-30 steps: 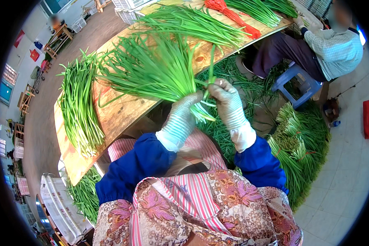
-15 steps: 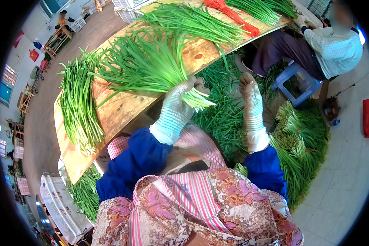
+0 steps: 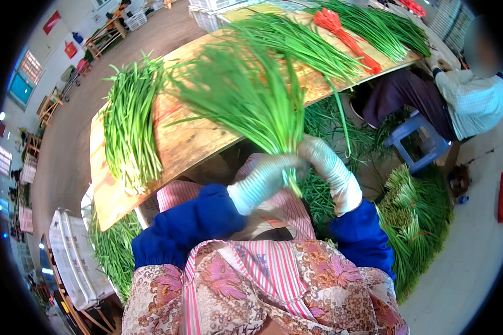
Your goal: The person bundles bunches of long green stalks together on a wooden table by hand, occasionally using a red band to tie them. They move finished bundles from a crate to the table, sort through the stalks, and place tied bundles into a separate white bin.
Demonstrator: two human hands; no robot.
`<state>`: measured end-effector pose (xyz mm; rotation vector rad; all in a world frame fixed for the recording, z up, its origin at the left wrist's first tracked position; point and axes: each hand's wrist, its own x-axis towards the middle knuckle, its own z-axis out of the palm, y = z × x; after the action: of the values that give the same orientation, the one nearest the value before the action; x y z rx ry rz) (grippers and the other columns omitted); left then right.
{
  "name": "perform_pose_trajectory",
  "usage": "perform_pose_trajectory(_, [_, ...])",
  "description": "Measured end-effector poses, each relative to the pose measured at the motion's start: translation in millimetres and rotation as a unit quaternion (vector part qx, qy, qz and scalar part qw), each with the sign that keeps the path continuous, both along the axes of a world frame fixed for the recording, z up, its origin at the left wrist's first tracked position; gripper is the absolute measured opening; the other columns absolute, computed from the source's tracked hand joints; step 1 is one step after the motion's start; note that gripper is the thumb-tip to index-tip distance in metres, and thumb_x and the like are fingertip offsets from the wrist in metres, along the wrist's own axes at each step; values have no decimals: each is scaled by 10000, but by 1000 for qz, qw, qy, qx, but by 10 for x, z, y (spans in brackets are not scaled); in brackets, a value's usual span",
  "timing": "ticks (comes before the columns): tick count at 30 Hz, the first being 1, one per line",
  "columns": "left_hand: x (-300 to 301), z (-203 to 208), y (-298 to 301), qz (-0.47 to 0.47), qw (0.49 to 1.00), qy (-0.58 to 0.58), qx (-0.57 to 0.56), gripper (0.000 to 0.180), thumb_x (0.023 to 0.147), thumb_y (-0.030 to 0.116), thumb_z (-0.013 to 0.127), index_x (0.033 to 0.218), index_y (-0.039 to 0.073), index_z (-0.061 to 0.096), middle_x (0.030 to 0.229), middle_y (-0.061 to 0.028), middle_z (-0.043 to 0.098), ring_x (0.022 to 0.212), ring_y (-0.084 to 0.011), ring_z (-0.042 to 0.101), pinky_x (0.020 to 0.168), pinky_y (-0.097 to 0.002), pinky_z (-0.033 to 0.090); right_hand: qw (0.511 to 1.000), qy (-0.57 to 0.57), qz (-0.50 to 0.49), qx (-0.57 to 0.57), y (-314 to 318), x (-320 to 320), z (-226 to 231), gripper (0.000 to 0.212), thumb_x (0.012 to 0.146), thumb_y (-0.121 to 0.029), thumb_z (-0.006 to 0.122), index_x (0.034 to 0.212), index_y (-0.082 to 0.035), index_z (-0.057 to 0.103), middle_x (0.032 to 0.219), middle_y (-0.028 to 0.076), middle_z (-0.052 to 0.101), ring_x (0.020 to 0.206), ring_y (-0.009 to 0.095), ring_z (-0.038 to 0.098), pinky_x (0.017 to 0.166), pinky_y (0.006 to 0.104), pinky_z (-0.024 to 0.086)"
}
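Note:
A loose bunch of garlic chives (image 3: 257,106) fans up and away over the table edge, its leaf tips smeared by motion. Low on its stems, near the pale cut ends, my gloved left hand (image 3: 268,177) is wrapped round it. From the other side my gloved right hand (image 3: 325,161) closes on the stems just above the left; its fingertips are partly hidden. To the left on the wooden table (image 3: 201,139) lies a separate pile of chives (image 3: 131,128). Farther back is another pile of chives (image 3: 296,44), beside a bundle of red ties (image 3: 346,39).
Tied bundles of chives (image 3: 413,223) are heaped on the floor to my right, with loose leaves (image 3: 318,204) under the table. A blue stool (image 3: 416,139) holds a seated co-worker (image 3: 472,103). White crates (image 3: 75,257) stand at lower left; more greens (image 3: 114,251) lie beside them.
The bunch has come nearer to me and swung more upright in my left hand. My right hand, apart from it before, has moved left onto the stems. The view has shifted slightly.

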<state>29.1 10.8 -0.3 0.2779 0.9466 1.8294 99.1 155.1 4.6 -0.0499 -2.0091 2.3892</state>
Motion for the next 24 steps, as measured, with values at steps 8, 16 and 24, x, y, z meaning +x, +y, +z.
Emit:
perform_pose_trajectory(8, [118,38,-666,-112,973,152,-130,302,728,76,674,995,40,538,802,-36,576,722,-143,569,615,-266,471,941,17,212,-263,-597,-363,-68,877,708,-578,638,1291,31,394,1167,214,545,1039,326,567,912,429,454])
perform_pose_trajectory(16, [110,196,-1028,-82,978,151,-119,338,698,75,712,1003,41,569,844,-34,592,746,-137,568,644,-266,477,972,1,127,-197,-1009,-475,554,465,767,-314,648,1109,-12,558,925,96,628,806,184,620,723,317,511])
perform_pose_trajectory(24, [-288,835,-883,20,967,245,-60,356,699,136,725,1007,48,571,875,-39,598,773,-120,571,677,-262,474,991,94,7,-91,-1047,-642,1433,278,763,-184,632,1001,-44,600,801,40,610,680,134,585,611,265,483])
